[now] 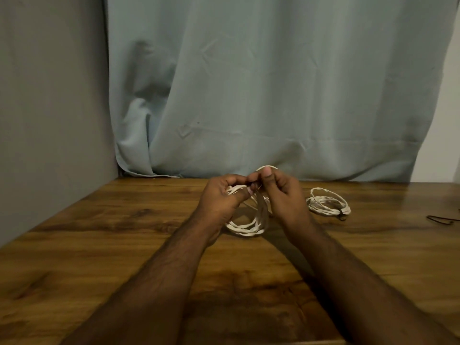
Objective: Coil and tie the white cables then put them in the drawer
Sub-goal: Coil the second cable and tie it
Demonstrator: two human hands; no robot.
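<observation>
White coil [246,229] hangs between both hands over the wooden table [124,245], its lower loops resting on the top. To tie it well, keep the turns bunched at the pinch and cinch there, so none slip free. Left hand [220,197] curls round the upper strands; right hand [281,192] pinches them with thumb raised, possibly with a tie, though that is too small to tell. Second coil [328,201] lies tied just to the right. No drawer shows.

Left hand [224,195]: curling its fingers [239,180], gripping at frame centre.
Right hand [283,192]: pinching, thumb raised.
Forearms: reaching in from the lower edge.
</observation>
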